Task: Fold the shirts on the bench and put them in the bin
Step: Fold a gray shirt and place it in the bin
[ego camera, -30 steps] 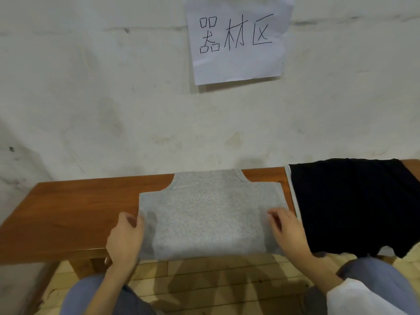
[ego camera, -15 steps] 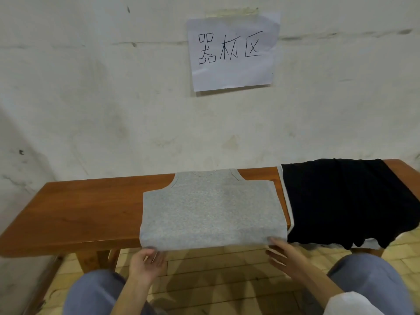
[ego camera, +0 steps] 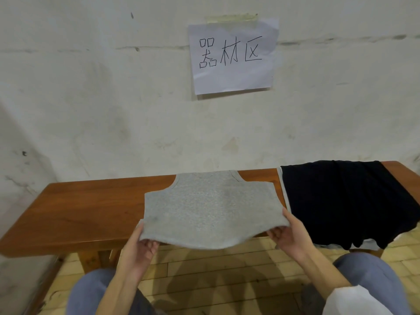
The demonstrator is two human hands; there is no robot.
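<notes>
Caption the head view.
A left hand and right hand hold the gray tank top's near edge; black shirt alongside on bench.

shirt [ego camera: 209,208]: grey | second shirt [ego camera: 345,201]: black | bench [ego camera: 86,210]: reddish-brown

**Place type:** plain utility or storage room, labelled as an equipment area.

**12 o'clock:** white paper sign [ego camera: 231,71], handwritten in black marker "器材区" (equipment area). Fixed by a tape strip [ego camera: 231,18] along its top edge.

**9 through 3 o'clock, upper half:** rough whitewashed wall [ego camera: 91,110], stained, scuffed and cracked. Horizontal seam level with the sign.

**9 to 3 o'clock, middle:** long reddish-brown wooden bench [ego camera: 91,212], set along that wall. Smooth glossy top, plain square leg [ego camera: 91,261] at 7 o'clock.

**6 o'clock:** floor [ego camera: 216,269] of pale yellow strips in a staggered pattern, grimy toward the wall at 8 o'clock.
</notes>
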